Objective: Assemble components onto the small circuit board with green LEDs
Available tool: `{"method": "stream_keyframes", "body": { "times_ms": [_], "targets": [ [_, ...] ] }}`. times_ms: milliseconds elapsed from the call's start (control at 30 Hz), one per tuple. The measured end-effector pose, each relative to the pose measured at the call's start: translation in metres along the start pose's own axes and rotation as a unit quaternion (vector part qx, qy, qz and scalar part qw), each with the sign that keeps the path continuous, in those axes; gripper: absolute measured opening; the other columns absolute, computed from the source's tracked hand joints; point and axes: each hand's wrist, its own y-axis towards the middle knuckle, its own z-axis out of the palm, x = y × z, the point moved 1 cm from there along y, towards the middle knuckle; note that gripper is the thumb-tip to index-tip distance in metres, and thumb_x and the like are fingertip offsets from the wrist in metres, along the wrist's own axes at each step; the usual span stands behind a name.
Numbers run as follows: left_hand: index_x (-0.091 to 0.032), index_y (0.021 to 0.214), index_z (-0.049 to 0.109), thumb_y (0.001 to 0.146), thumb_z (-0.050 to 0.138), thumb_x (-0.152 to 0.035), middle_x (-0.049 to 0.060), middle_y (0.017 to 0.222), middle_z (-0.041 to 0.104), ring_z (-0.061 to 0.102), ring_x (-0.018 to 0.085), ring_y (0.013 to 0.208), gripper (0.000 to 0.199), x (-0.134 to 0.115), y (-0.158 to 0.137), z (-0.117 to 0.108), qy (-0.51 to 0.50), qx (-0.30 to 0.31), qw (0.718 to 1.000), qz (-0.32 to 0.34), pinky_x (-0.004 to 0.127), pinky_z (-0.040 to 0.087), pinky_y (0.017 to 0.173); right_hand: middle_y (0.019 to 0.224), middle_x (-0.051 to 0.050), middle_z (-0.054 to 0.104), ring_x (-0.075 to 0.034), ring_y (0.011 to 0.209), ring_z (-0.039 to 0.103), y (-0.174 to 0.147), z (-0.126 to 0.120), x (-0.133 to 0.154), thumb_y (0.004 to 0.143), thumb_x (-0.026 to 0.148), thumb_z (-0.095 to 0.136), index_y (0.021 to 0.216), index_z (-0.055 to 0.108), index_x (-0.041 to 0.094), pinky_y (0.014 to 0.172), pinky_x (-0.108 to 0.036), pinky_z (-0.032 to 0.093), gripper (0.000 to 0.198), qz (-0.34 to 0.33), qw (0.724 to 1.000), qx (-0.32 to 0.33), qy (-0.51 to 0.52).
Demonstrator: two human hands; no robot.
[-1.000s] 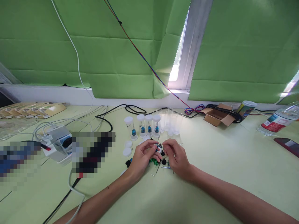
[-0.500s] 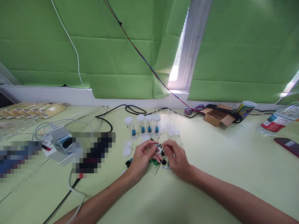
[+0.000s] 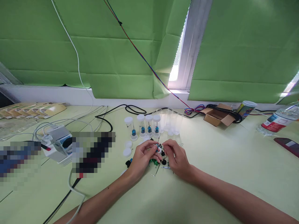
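My left hand (image 3: 145, 153) pinches a small blue part with a thin metal rod (image 3: 158, 139) standing up from it. Close beside it, my right hand (image 3: 175, 155) has thumb and forefinger closed at the blue part; a thin metal piece seems to lie between them, too small to name. Under the hands are green parts (image 3: 154, 161), black round parts (image 3: 164, 162) and an L-shaped metal rod (image 3: 157, 172). Just beyond stand several clear tubes with white caps (image 3: 156, 118), each with a blue part on a rod inside.
Clear tubes without blue parts (image 3: 172, 121) stand behind my right hand. White caps (image 3: 127, 152) and a black part (image 3: 128, 163) lie left. A power strip (image 3: 62, 140) with cables is farther left. Toward the right are a cardboard box (image 3: 216, 119), a bottle (image 3: 275, 122) and a phone (image 3: 288, 146).
My fingers shift very slightly around the blue part. Both hands otherwise stay in place, and the things on the table have not moved.
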Motion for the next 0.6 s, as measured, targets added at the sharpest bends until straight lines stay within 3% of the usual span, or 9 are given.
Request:
{"method": "stream_keyframes", "body": {
  "times_ms": [600],
  "targets": [
    [-0.016, 0.096, 0.065, 0.083, 0.07, -0.034, 0.002, 0.079, 0.061, 0.067, 0.016, 0.062, 0.023, 0.0035, 0.0008, -0.0018, -0.008, 0.004, 1.0, 0.006, 0.03, 0.055, 0.057, 0.076, 0.001, 0.057, -0.012, 0.063, 0.054, 0.0001, 0.0003, 0.001, 0.098, 0.014, 0.04, 0.101, 0.052, 0.022, 0.056, -0.024, 0.043, 0.015, 0.001, 1.0, -0.004, 0.007]
  ]
}}
